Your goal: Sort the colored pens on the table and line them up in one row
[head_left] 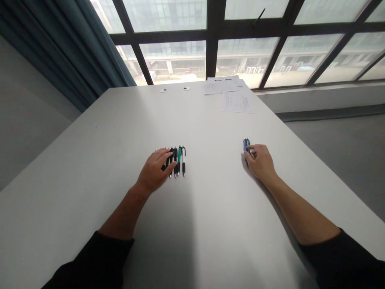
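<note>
On the white table [210, 224] lies a row of several pens [179, 161], black, green and white, side by side. My left hand [155, 170] rests at the left end of the row, its fingers curled over a black pen. To the right, my right hand [261, 162] lies on the table with its fingers closed around a small bunch of blue and green pens [246, 145], whose tips stick out past the fingers.
Several printed paper sheets [233, 94] lie at the table's far edge by the window. Two small round white discs [175, 89] sit at the far edge left of them. A blue curtain [69, 52] hangs at the left. The floor drops away on the right.
</note>
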### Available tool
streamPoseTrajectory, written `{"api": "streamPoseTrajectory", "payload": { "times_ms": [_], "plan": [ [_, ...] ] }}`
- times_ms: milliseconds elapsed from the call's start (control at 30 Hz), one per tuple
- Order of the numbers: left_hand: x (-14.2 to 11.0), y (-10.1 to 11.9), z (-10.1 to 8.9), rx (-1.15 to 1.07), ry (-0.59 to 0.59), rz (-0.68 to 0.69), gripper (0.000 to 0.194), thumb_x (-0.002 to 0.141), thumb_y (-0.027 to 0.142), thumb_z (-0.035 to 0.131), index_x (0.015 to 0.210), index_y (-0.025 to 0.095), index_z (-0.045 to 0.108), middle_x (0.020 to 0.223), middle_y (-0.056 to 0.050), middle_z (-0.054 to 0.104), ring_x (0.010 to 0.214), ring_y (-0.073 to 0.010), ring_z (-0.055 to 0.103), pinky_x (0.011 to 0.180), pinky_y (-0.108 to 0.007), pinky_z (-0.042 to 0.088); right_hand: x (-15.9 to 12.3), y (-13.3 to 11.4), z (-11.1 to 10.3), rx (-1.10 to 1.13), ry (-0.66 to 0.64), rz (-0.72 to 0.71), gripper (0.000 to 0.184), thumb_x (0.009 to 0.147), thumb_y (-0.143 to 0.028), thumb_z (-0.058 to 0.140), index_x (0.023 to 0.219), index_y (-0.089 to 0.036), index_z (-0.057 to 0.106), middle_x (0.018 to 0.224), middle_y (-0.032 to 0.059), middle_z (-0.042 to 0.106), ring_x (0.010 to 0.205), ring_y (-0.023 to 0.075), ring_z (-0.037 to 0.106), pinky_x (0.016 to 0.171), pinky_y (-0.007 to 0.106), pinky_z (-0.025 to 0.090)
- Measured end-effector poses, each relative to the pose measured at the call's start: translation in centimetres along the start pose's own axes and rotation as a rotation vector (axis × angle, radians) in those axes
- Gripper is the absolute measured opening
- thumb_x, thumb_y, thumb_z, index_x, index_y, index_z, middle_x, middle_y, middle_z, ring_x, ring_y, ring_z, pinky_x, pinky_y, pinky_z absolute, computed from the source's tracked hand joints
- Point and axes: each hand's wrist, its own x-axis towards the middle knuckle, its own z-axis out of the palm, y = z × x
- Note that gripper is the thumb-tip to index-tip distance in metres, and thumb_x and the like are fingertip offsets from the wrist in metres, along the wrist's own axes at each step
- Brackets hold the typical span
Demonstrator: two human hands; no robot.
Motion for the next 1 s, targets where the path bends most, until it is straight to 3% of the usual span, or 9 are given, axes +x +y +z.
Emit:
{"api": "streamPoseTrajectory", "payload": {
  "times_ms": [133, 267, 533, 667, 1000],
  "plan": [
    [-0.7, -1.3, -0.2, 0.019, -0.177, -0.06, 0.074, 0.098, 0.065, 0.047, 0.151, 0.014, 0.047, 0.162, -0.021, 0.039, 0.154, -0.0393, 0.029, 0.124, -0.062, 0.028, -0.1, -0.2, 0.0, -0.008, 0.062, 0.038, 0.028, 0.086, -0.032, 0.062, 0.108, -0.017, 0.069, 0.105, 0.0132, 0.061, 0.081, 0.0237, 0.059, 0.088, 0.044, 0.052],
    [-0.9, -1.8, 0.3, 0.011, -0.319, -0.053, 0.088, 0.096, 0.071, 0.045, 0.16, 0.012, 0.032, 0.169, -0.023, 0.021, 0.158, -0.0425, 0.015, 0.124, -0.066, 0.02, -0.1, -0.1, 0.0, -0.053, 0.046, 0.032, 0.025, 0.085, -0.032, 0.063, 0.105, -0.017, 0.068, 0.101, 0.0125, 0.062, 0.084, 0.0256, 0.059, 0.089, 0.045, 0.052],
    [-0.5, -1.2, 0.6, 0.062, -0.34, -0.016, 0.092, 0.094, 0.073, 0.047, 0.162, 0.014, 0.032, 0.17, -0.023, 0.02, 0.158, -0.0418, 0.015, 0.125, -0.064, 0.016, -0.1, 0.0, 0.1, -0.095, -0.008, -0.001, 0.026, 0.087, -0.035, 0.062, 0.104, -0.016, 0.071, 0.102, 0.0146, 0.063, 0.092, 0.0294, 0.06, 0.094, 0.048, 0.05],
    [-0.4, -0.9, 0.6, 0.084, -0.337, -0.011, 0.093, 0.093, 0.074, 0.048, 0.161, 0.013, 0.033, 0.169, -0.024, 0.021, 0.158, -0.0423, 0.015, 0.125, -0.065, 0.017, -0.2, 0.0, 0.0, -0.089, -0.009, -0.039, 0.026, 0.088, -0.035, 0.063, 0.103, -0.016, 0.073, 0.102, 0.0143, 0.062, 0.087, 0.0275, 0.06, 0.093, 0.047, 0.051],
    [-0.1, -0.2, 0.2, 0.151, -0.397, -0.035, 0.095, 0.093, 0.077, 0.042, 0.162, 0.012, 0.032, 0.17, -0.023, 0.019, 0.159, -0.0402, 0.014, 0.127, -0.06, 0.016, -0.2, -0.1, 0.0, -0.15, -0.007, -0.044, 0.025, 0.081, -0.039, 0.071, 0.091, -0.016, 0.068, 0.098, 0.0133, 0.061, 0.095, 0.0302, 0.059, 0.093, 0.047, 0.051]
  ]
}}
